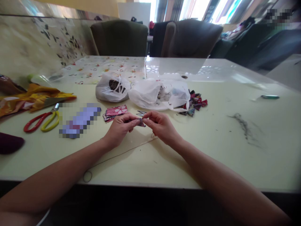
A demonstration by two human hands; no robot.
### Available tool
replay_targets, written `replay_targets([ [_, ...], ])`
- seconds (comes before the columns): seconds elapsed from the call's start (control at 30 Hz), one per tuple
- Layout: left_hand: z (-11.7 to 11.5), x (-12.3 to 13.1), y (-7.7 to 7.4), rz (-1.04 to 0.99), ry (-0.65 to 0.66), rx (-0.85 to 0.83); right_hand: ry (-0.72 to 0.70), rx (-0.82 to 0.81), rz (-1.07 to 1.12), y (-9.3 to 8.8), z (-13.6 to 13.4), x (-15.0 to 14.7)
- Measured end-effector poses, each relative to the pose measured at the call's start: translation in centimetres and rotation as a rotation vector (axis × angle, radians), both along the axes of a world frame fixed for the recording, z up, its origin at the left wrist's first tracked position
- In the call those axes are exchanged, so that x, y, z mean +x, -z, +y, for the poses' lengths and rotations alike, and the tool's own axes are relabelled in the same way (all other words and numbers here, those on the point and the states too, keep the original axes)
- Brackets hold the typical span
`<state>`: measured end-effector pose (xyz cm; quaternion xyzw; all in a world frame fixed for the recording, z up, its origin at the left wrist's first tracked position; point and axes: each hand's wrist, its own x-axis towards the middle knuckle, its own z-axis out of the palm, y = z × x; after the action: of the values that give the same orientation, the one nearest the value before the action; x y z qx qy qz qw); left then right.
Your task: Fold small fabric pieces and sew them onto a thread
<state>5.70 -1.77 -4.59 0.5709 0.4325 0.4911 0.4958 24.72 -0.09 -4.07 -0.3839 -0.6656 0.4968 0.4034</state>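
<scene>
Dark fabric scrap [142, 123]: probably light, soft, best edge-held; your left hand [122, 126] pinches at nine o'clock, right hand [161, 126] at three.

Clock centre: small cloth piece [142, 123]. 10 o'clock: printed fabric patches [116, 110], matt. 11: plastic bag [102, 91], thin, crinkled, translucent; 1: second plastic bag [143, 98], same finish. 9: scissors [47, 114], metal blades, smooth plastic-looking handles. 7: fine thread [119, 154]. Tabletop [199, 138] smooth, light sheen.
</scene>
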Motion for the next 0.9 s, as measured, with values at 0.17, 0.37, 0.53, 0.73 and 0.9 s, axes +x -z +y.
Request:
replay_targets([
  [0.17,0.05,-0.08,0.13,0.041,0.004,0.025,0.013,0.016,-0.019,0.15,0.09,0.16],
  [0.37,0.04,-0.11,0.23,0.068,0.028,0.038,0.031,0.088,-0.057,0.32,0.18,0.11],
  [0.53,-0.11,-0.05,0.14,0.112,0.026,0.062,0.037,0.140,-0.098,0.23,0.13,0.14],
  [0.73,-0.08,0.13,0.14,0.120,0.037,0.080,0.054,0.183,-0.155,-0.15,0.13,0.21],
  [0.9,-0.14,0.45,-0.02,-0.010,0.013,0.053,0.049,0.063,-0.087,-0.12,0.05,0.11],
])
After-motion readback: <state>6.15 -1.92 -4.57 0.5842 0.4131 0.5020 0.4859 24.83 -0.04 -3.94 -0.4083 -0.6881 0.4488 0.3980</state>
